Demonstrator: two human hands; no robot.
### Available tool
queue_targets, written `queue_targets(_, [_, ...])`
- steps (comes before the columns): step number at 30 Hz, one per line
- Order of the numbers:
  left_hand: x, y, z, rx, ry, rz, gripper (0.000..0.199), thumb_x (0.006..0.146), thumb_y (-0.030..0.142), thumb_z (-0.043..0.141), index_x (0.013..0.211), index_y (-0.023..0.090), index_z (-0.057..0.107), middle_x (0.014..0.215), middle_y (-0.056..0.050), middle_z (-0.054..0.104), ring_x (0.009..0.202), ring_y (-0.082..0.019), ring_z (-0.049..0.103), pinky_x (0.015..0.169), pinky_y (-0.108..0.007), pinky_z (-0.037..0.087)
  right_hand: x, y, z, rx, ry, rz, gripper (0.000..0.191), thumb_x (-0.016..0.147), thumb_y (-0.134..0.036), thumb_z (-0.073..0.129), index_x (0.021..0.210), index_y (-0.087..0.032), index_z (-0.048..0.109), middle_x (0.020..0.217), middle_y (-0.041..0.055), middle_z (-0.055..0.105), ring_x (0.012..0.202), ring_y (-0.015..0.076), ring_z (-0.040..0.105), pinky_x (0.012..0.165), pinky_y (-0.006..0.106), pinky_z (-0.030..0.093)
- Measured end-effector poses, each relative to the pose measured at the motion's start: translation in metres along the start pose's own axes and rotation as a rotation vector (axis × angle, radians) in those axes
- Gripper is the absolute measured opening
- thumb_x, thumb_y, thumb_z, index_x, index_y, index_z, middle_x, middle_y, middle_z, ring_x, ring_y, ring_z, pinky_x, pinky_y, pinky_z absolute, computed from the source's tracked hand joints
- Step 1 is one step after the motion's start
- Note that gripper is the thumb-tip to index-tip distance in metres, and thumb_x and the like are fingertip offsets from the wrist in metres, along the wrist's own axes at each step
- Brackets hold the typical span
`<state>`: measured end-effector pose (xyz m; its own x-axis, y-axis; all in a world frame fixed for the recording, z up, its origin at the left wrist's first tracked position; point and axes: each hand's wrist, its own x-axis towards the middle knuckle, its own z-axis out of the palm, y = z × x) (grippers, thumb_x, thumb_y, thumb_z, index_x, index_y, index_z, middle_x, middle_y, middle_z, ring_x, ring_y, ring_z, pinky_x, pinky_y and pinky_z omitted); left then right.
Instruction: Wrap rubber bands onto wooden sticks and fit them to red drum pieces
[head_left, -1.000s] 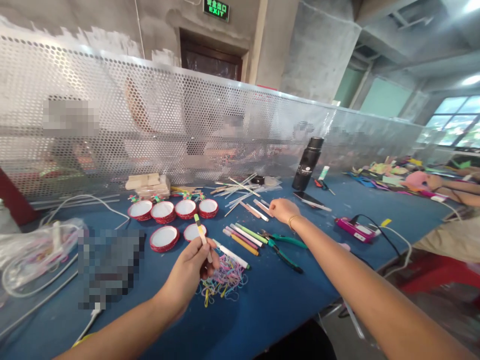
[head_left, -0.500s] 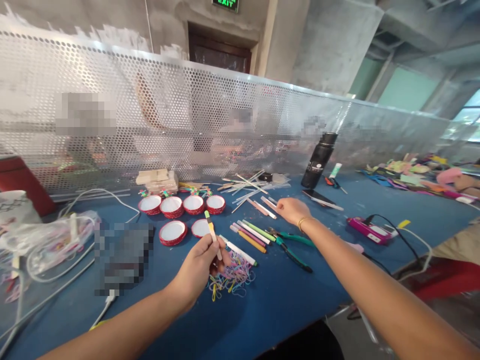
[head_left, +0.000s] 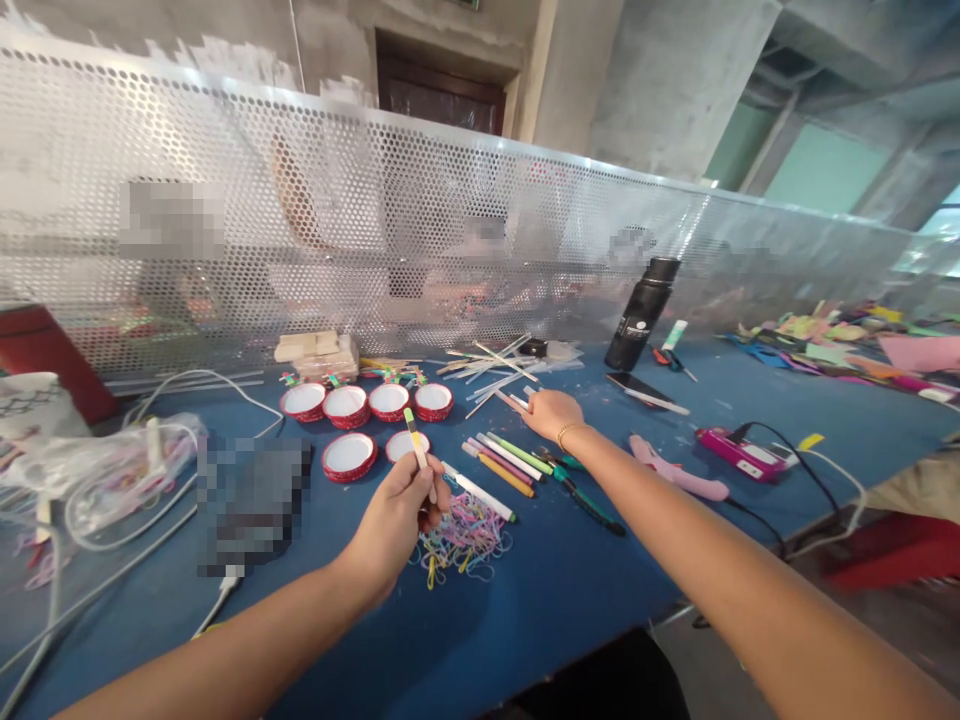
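My left hand (head_left: 405,497) pinches a flat wooden craft stick (head_left: 420,455) upright, its upper end coloured green, black and yellow. Just below that hand lies a tangle of pastel rubber bands (head_left: 469,540). My right hand (head_left: 555,415) reaches over a few felt-tip markers (head_left: 512,400), its fingers stretched out at them; the fingertips are partly hidden. Nearer to me is a row of coloured markers (head_left: 502,470), with a white green-ended marker (head_left: 484,495) beside it. Green-handled pliers (head_left: 589,500) lie under my right forearm.
Red-rimmed white round lids (head_left: 349,457) stand in stacks beyond my left hand. Clear sticks (head_left: 487,365) lie near the perforated metal screen (head_left: 450,230). A black bottle (head_left: 641,315), a pink glue gun (head_left: 679,472) and a magenta box (head_left: 741,455) are at right; cables and a plastic bag (head_left: 135,480) at left.
My right hand has shifted left and slightly nearer, onto the markers. My left hand still holds the craft stick, a little higher. More of the pink glue gun shows.
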<state>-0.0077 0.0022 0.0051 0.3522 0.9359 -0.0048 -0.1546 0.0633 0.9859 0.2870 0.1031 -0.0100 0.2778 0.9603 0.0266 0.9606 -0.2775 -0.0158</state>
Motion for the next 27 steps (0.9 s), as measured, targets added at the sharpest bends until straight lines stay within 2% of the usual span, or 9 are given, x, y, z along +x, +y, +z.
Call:
queue_targets(4, [0.0,0.0,-0.001,-0.015,0.038,-0.038,0.022,0.083,0.041,0.063,0.08,0.021,0.054,0.063,0.002,0.059,0.053,-0.011,0.047,0.05,-0.02,0.034,-0.002,-0.002,-0.007,0.049,0.03,0.021,0.035,0.098,-0.039,0.063,0.126,-0.018,0.061,0.127,0.0092,0.064,0.108,0.0221,0.066,0.092,0.044,0.058])
queue_targets(8, [0.0,0.002,-0.002,-0.028,0.087,-0.059,0.023,0.082,0.04,0.064,0.077,0.02,0.053,0.071,0.0,0.062,0.061,-0.012,0.054,0.056,-0.021,0.043,-0.022,0.005,-0.034,0.156,0.123,0.018,0.024,0.097,-0.035,0.058,0.094,-0.015,0.071,0.097,0.0105,0.074,0.089,0.021,0.069,0.078,0.032,0.053])
queue_targets(10, [0.0,0.003,-0.001,-0.055,0.091,-0.038,0.023,0.081,0.039,0.066,0.078,0.02,0.053,0.068,0.003,0.056,0.057,-0.01,0.048,0.053,-0.019,0.039,-0.041,0.01,-0.047,0.233,0.178,-0.014,0.024,0.096,-0.034,0.055,0.087,-0.018,0.07,0.089,0.0089,0.075,0.083,0.02,0.069,0.072,0.028,0.049])
queue_targets(12, [0.001,0.003,-0.002,-0.087,0.097,-0.009,0.024,0.079,0.04,0.068,0.081,0.02,0.054,0.061,0.007,0.045,0.05,-0.008,0.036,0.046,-0.018,0.027,-0.067,0.012,-0.055,0.324,0.222,-0.076,0.022,0.096,-0.036,0.052,0.092,-0.02,0.067,0.094,0.0064,0.076,0.084,0.0183,0.069,0.072,0.027,0.048])
queue_targets(15, [0.001,0.004,-0.003,-0.098,0.114,0.028,0.03,0.076,0.042,0.072,0.09,0.02,0.058,0.057,0.01,0.034,0.047,-0.007,0.024,0.045,-0.02,0.016,-0.11,0.01,-0.053,0.475,0.216,-0.193,0.021,0.096,-0.038,0.05,0.094,-0.022,0.064,0.094,0.0027,0.075,0.082,0.0158,0.068,0.073,0.025,0.05])
queue_targets(17, [0.002,0.005,-0.004,-0.08,0.117,0.055,0.038,0.074,0.044,0.077,0.098,0.019,0.061,0.057,0.011,0.032,0.048,-0.007,0.023,0.047,-0.022,0.017,-0.139,0.004,-0.046,0.723,0.207,-0.283,0.023,0.094,-0.044,0.053,0.092,-0.023,0.063,0.087,0.0026,0.073,0.077,0.0175,0.066,0.07,0.028,0.05])
queue_targets(20, [0.003,0.007,-0.005,-0.035,0.094,0.091,0.048,0.072,0.049,0.081,0.104,0.017,0.066,0.057,0.01,0.033,0.05,-0.008,0.025,0.049,-0.023,0.02,-0.173,-0.009,-0.036,0.855,0.161,-0.33,0.023,0.092,-0.046,0.057,0.087,-0.024,0.063,0.082,0.0017,0.07,0.075,0.0185,0.064,0.068,0.029,0.049])
queue_targets(25, [0.005,0.004,-0.006,0.179,0.001,0.212,0.043,0.077,0.053,0.076,0.097,0.015,0.071,0.07,0.002,0.055,0.066,-0.014,0.046,0.06,-0.026,0.035,-0.199,-0.024,-0.034,0.918,0.079,-0.349,0.023,0.092,-0.044,0.058,0.084,-0.023,0.062,0.081,0.0016,0.068,0.073,0.018,0.061,0.067,0.03,0.048])
queue_targets(27, [0.006,0.002,-0.007,0.272,-0.047,0.281,0.039,0.081,0.053,0.072,0.091,0.015,0.071,0.076,-0.001,0.058,0.073,-0.016,0.049,0.065,-0.027,0.037,-0.202,-0.025,-0.036,0.948,0.075,-0.355,0.024,0.092,-0.044,0.059,0.084,-0.023,0.063,0.08,0.0016,0.068,0.072,0.0176,0.06,0.067,0.03,0.047])
